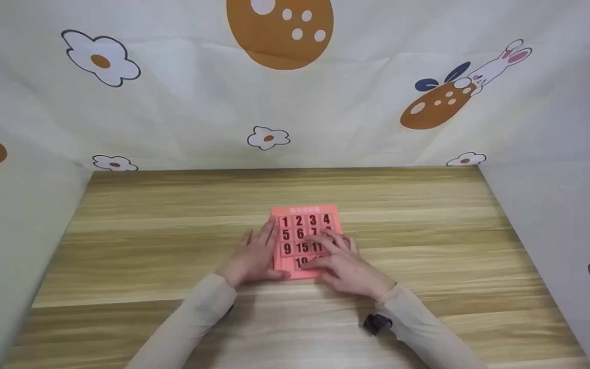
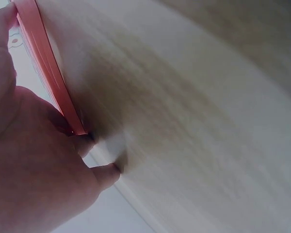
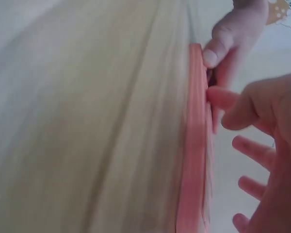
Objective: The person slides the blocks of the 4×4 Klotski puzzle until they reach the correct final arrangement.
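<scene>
A pink sliding number puzzle [image 1: 305, 209] lies flat on the table, its tiles bearing black numbers. The left hand [image 1: 254, 257] holds the puzzle's left side, with the thumb at the near left corner and the fingers along the edge. Over the right part of the puzzle, the right hand [image 1: 349, 266] has its fingers spread. One of its fingertips touches the tiles near the bottom row, seen from the side in the right wrist view. The bottom row's left slot has no tile. Several tiles at the right are partly hidden under the right hand.
The wood-grain table [image 1: 172, 215] extends around the puzzle. A pale cloth [image 1: 182, 102] with flower, rabbit and orange fruit-like prints encloses the back and both sides. A small black object [image 1: 377, 324] is at the right sleeve.
</scene>
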Demonstrator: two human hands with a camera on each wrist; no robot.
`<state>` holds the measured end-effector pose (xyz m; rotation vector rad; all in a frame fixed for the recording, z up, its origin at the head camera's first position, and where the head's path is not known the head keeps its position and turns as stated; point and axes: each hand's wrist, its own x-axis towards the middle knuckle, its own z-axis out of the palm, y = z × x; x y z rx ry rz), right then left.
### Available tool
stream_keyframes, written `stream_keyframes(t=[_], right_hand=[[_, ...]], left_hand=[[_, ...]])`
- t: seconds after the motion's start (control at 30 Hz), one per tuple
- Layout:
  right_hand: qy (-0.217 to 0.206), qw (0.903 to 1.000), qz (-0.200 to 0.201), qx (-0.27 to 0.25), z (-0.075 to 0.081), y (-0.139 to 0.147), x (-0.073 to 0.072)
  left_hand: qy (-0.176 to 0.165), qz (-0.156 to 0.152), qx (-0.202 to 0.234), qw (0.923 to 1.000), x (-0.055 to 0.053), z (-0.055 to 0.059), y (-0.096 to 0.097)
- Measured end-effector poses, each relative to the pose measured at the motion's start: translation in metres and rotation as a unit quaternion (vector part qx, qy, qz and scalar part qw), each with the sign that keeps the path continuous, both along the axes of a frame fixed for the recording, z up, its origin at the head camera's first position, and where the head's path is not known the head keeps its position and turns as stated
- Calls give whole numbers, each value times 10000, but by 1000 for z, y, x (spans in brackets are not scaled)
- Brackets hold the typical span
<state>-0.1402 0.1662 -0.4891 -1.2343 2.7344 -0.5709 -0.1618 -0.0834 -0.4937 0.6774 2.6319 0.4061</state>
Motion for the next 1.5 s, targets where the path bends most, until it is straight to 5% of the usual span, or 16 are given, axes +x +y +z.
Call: stream_keyframes(t=[0.3,0.7,1.17,1.5], right_hand=[[221,9997,-100,55,-2,-8,-5],[10,9987,-341,390,-3,-22,-11],[464,9963,-556,-458,-8,15,-10],[544,9951,-592,-575,-7,33,-3]], left_hand=[[-8,53,-107,9999,1,1,-1],[-51,45,-134,9999,-1,0,1],[-24,35,34,10000,0,0,2],[-73,102,8,9999,-1,-3,2]])
